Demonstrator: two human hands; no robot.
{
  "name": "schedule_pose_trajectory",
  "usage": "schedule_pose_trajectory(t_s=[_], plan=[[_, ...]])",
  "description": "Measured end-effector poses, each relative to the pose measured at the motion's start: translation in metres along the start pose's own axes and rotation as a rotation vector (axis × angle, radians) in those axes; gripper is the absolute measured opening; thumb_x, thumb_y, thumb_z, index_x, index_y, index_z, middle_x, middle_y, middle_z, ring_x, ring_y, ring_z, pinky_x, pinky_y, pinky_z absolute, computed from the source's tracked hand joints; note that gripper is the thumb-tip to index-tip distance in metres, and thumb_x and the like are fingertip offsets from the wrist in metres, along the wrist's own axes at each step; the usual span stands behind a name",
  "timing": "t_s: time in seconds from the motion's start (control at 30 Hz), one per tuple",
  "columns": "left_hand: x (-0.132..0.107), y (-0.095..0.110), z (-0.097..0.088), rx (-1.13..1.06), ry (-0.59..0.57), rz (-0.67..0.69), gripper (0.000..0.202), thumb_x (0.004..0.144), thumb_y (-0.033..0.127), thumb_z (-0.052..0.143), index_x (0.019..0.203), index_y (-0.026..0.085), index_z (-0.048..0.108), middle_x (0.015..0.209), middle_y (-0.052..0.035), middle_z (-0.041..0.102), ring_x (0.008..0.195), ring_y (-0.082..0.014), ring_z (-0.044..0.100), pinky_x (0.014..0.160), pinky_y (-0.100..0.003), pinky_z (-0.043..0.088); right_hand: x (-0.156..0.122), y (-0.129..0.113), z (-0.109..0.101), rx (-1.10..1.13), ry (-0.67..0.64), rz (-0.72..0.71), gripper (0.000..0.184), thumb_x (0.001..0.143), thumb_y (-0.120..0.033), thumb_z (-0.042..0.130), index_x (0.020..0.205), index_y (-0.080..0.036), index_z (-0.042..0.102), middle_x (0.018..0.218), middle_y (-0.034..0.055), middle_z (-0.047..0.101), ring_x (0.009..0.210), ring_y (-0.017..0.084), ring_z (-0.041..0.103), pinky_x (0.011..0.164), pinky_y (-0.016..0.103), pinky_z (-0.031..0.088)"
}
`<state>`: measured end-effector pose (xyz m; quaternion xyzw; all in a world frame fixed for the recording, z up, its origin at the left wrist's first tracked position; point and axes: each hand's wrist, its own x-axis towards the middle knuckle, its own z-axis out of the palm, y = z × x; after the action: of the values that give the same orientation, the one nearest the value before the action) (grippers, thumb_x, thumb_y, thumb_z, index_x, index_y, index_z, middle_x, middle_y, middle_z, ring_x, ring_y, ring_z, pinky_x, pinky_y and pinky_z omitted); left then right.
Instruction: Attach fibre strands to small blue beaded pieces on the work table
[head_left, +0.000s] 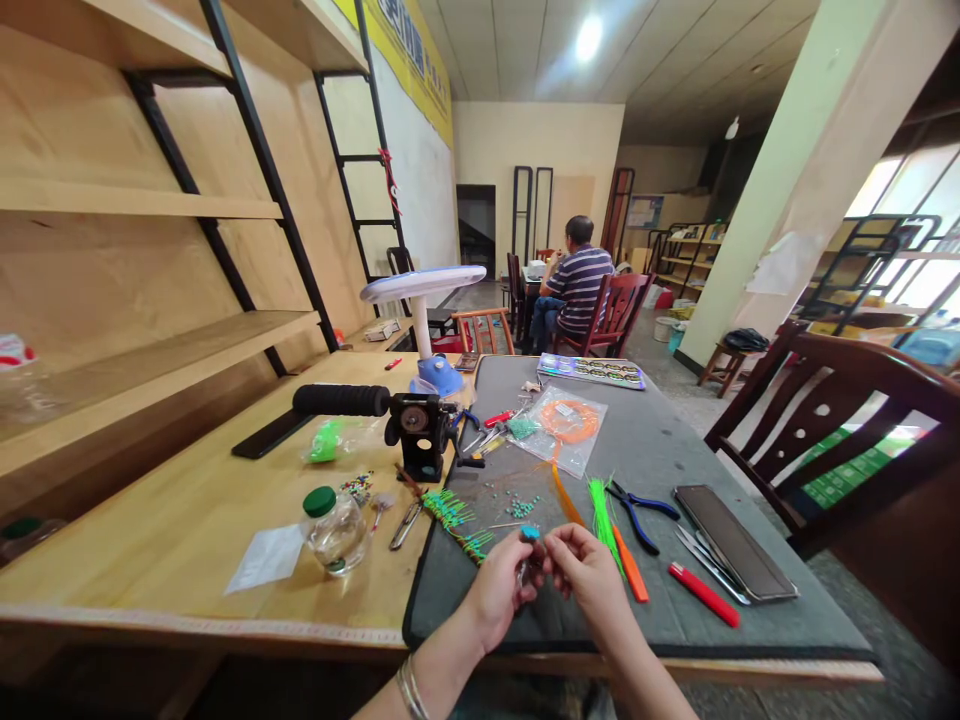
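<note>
My left hand (496,585) is closed around a small turquoise-topped piece (530,533), most of which the fingers hide. Close beside it, the fingertips of my right hand (583,572) are pinched together; what they hold, if anything, is too small to make out. Past the hands, small turquoise beads (523,505) lie scattered on the grey mat (525,625). A row of green-and-yellow stranded pieces (448,508) stretches to the left of my hands. On the right are a bundle of bright green strands (602,515), an orange-handled tool (630,565) and blue-handled pliers (643,512).
Tweezers (712,565), a red pen-like tool (703,594) and a dark phone-like case (735,540) lie at right. A glass jar (337,540), black hand-crank device (420,435) and white-and-blue lamp (424,285) stand left. A person (581,285) sits farther back.
</note>
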<state>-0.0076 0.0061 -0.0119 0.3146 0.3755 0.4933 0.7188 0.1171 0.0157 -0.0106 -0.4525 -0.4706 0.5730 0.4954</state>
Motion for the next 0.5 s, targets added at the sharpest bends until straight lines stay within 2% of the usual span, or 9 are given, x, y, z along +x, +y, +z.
schedule_pose_trajectory(t_s=[0.17, 0.37, 0.43, 0.5], plan=[[0.0004, -0.0052, -0.0009, 0.174, 0.002, 0.101, 0.016, 0.077, 0.033, 0.053, 0.077, 0.017, 0.050, 0.064, 0.0037, 0.051, 0.053, -0.0076, 0.044, 0.046, -0.019, 0.024, -0.0001, 0.0020, 0.0047, 0.005, 0.028, -0.030, 0.044, 0.060, -0.057, 0.074, 0.068, -0.016, 0.058, 0.049, -0.0029, 0.059, 0.036, 0.007, 0.045, 0.034, 0.017, 0.031], [0.0008, -0.0087, -0.0045, 0.397, 0.030, 0.211, 0.021, 0.081, 0.038, 0.051, 0.079, 0.018, 0.050, 0.066, 0.0032, 0.051, 0.057, -0.0102, 0.046, 0.049, -0.021, 0.032, 0.0012, 0.0040, 0.0057, -0.003, 0.058, -0.050, 0.044, 0.060, -0.056, 0.074, 0.067, -0.016, 0.057, 0.049, -0.0027, 0.059, 0.037, 0.007, 0.045, 0.036, 0.018, 0.032], [0.0004, -0.0091, -0.0042, 0.422, 0.038, 0.249, 0.021, 0.081, 0.038, 0.052, 0.077, 0.017, 0.050, 0.065, 0.0032, 0.051, 0.056, -0.0101, 0.045, 0.050, -0.022, 0.033, 0.0011, 0.0043, 0.0056, -0.007, 0.061, -0.058, 0.044, 0.060, -0.057, 0.074, 0.067, -0.016, 0.057, 0.048, -0.0029, 0.058, 0.037, 0.007, 0.045, 0.037, 0.018, 0.032], [-0.0001, -0.0090, -0.0029, 0.357, 0.028, 0.237, 0.021, 0.080, 0.038, 0.055, 0.076, 0.017, 0.050, 0.064, 0.0036, 0.051, 0.056, -0.0094, 0.045, 0.051, -0.021, 0.033, 0.0009, 0.0051, 0.0054, -0.004, 0.059, -0.057, 0.044, 0.060, -0.057, 0.074, 0.066, -0.017, 0.057, 0.048, -0.0030, 0.058, 0.038, 0.008, 0.046, 0.037, 0.019, 0.032]])
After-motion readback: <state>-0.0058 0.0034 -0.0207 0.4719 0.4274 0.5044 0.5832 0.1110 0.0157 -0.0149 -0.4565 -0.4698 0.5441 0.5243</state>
